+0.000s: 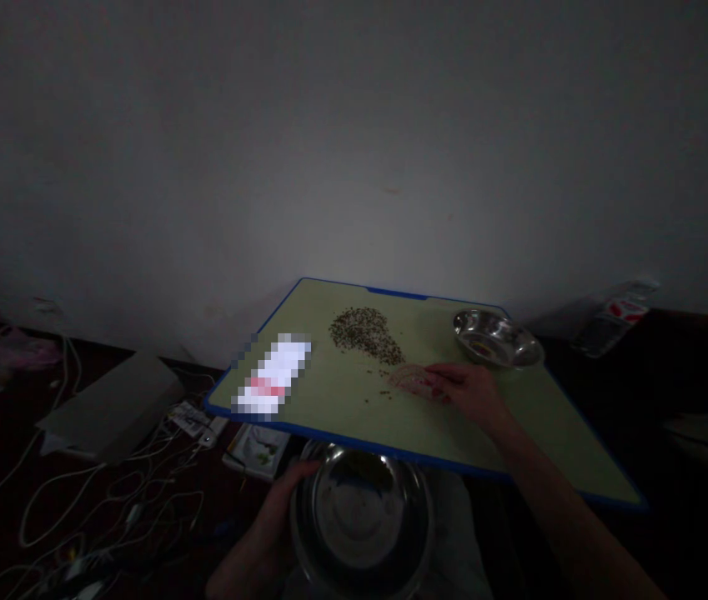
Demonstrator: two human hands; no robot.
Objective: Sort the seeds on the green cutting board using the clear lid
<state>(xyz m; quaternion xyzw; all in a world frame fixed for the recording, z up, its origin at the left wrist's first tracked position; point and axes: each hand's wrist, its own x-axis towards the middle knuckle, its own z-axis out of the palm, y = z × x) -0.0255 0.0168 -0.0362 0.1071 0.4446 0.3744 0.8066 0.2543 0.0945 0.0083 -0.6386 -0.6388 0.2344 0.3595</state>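
My right hand (459, 387) pinches a thin, see-through half-round piece with reddish markings (413, 380), its exact kind unclear in the dim light. This piece rests low over the pale green tabletop (328, 408), at the near end of a spread pile of small dark and light seeds or grains (363, 329). A few loose grains lie beside it. Below the table's front edge, my left hand (282, 500) grips the left rim of a shiny metal bowl (359, 517). Part of that hand is hidden behind the bowl.
Another metal bowl (497, 340) stands at the table's right side. A bright, blurred-out phone-like rectangle (275, 375) lies at the left. White cables (134, 492) and a grey box (112, 404) are on the floor to the left. A wall (354, 167) rises behind the table.
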